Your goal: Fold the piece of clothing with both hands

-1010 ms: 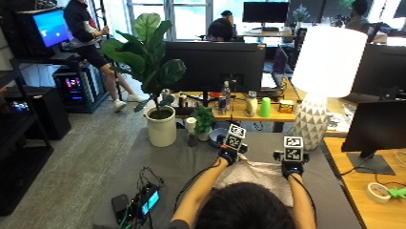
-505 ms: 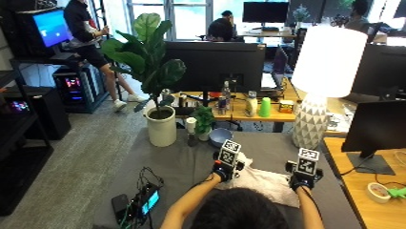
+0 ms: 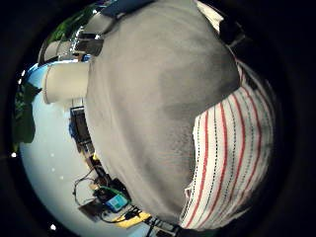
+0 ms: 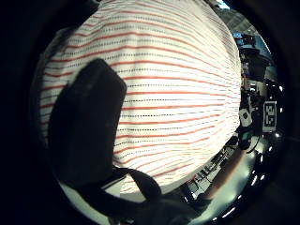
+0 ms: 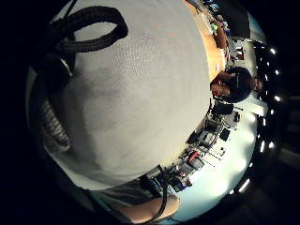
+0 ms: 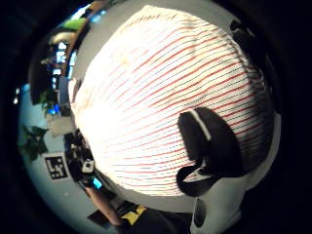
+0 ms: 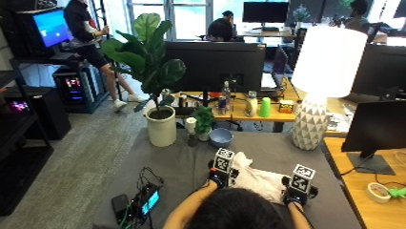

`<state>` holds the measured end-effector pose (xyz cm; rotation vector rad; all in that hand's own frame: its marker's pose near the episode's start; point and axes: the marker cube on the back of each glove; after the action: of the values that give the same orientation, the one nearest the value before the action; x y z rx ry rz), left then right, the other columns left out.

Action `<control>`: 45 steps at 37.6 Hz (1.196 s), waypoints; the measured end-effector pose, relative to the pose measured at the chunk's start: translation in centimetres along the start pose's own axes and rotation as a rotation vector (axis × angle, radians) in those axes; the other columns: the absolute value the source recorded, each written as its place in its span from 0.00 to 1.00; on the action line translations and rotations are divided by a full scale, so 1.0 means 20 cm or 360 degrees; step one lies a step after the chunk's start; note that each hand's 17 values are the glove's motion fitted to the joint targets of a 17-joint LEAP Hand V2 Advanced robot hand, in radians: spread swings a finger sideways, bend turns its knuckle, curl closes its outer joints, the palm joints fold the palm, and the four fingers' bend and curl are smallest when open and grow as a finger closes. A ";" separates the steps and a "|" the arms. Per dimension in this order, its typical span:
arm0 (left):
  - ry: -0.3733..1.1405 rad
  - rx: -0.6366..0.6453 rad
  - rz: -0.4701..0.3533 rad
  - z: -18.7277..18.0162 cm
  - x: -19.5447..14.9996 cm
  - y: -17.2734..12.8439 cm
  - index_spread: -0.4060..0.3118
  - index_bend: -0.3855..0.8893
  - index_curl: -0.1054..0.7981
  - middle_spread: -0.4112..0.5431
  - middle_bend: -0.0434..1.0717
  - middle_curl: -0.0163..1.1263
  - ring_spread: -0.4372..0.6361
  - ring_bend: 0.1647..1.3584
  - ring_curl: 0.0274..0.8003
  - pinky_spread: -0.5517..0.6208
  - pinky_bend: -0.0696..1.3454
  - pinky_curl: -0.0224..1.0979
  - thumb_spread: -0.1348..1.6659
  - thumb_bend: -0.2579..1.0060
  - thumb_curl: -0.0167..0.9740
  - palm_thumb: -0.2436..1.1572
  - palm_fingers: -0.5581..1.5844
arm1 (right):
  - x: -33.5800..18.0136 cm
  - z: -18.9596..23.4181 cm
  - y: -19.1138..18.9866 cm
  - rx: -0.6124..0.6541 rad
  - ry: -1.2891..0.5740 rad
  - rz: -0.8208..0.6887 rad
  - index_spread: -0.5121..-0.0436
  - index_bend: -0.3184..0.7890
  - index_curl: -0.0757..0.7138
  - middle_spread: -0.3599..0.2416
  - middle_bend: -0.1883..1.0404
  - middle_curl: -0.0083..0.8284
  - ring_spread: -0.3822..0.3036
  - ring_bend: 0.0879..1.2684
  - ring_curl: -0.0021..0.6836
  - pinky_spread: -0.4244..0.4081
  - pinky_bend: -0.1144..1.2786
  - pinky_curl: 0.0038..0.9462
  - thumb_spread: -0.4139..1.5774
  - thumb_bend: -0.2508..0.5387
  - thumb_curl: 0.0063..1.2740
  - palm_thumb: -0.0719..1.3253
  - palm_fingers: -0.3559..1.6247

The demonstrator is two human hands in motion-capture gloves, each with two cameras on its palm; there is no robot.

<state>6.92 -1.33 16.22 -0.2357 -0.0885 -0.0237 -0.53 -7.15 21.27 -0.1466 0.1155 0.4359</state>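
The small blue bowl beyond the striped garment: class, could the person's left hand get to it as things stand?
Probably yes: the blue bowl sits on bare grey table just ahead of the left hand, nothing between; that hand now rests on the white red-striped garment.

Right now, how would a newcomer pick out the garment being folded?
Start at the large white lamp with the faceted base on the grey table. Nearer the person, between both gloved hands, lies the crumpled white cloth with thin red stripes, the only fabric on the table.

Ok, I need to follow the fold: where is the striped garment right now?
In the outside view the striped garment lies on the grey table, just in front of the person, between the left hand and right hand.
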 end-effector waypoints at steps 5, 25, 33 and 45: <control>0.0079 -0.0065 0.0021 -0.08 -0.03 0.01 0.40 0.42 0.50 0.41 0.17 0.25 0.42 0.33 0.43 0.48 0.39 0.35 0.81 0.19 0.22 0.26 0.45 | -0.05 -0.02 0.03 0.0057 -0.0069 0.0002 0.68 0.33 0.30 0.54 0.32 0.53 0.39 0.42 0.59 0.32 0.54 0.43 0.81 0.34 0.23 0.55 0.65; 0.0126 0.0412 -0.0252 -0.60 -0.49 0.07 0.41 0.41 0.47 0.40 0.17 0.26 0.37 0.36 0.44 0.44 0.40 0.36 0.80 0.20 0.22 0.27 0.48 | -0.57 -0.68 0.15 0.0116 -0.0639 -0.0292 0.67 0.44 0.50 0.35 0.46 0.63 0.24 0.52 0.72 0.20 0.60 0.51 0.62 0.35 0.34 0.77 0.84; 0.0151 0.0478 -0.0372 -0.68 -0.62 0.14 0.40 0.42 0.47 0.40 0.17 0.26 0.36 0.36 0.43 0.43 0.39 0.36 0.81 0.20 0.22 0.28 0.49 | -1.32 -0.55 0.71 -0.0308 -0.0670 -0.0573 0.65 0.42 0.53 0.34 0.49 0.65 0.24 0.54 0.73 0.19 0.62 0.52 0.53 0.29 0.40 0.78 0.84; 0.0197 0.0450 -0.0266 -0.69 -0.70 0.26 0.40 0.42 0.48 0.40 0.16 0.25 0.35 0.35 0.43 0.41 0.40 0.36 0.82 0.20 0.22 0.30 0.51 | -1.33 -0.70 0.71 -0.0257 -0.0992 -0.0662 0.64 0.30 0.39 0.42 0.37 0.58 0.29 0.51 0.69 0.17 0.64 0.49 0.58 0.29 0.43 0.77 0.71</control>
<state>-5.61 0.64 0.38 0.0565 0.0126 -0.1905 -31.73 -7.61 9.71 -0.1823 -0.5562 0.0599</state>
